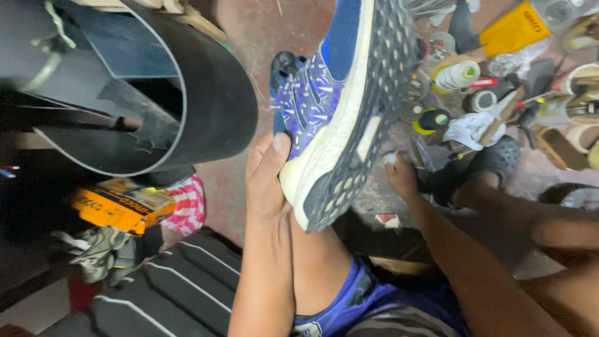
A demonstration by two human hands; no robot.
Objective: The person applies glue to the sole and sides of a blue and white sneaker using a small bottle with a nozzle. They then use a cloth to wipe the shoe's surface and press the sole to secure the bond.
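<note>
The left hand (267,178) wraps its fingers around the blue shoe (340,106), held up sole out, while the right hand (401,178) reaches down, loosely curled, onto the messy floor (249,37).

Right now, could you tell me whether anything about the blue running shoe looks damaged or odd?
The left hand holds the blue patterned running shoe sole-up. At the heel, the dark studded outsole seems to stand away from the white foam midsole, though I cannot be sure. The right hand reaches toward floor clutter.
</note>
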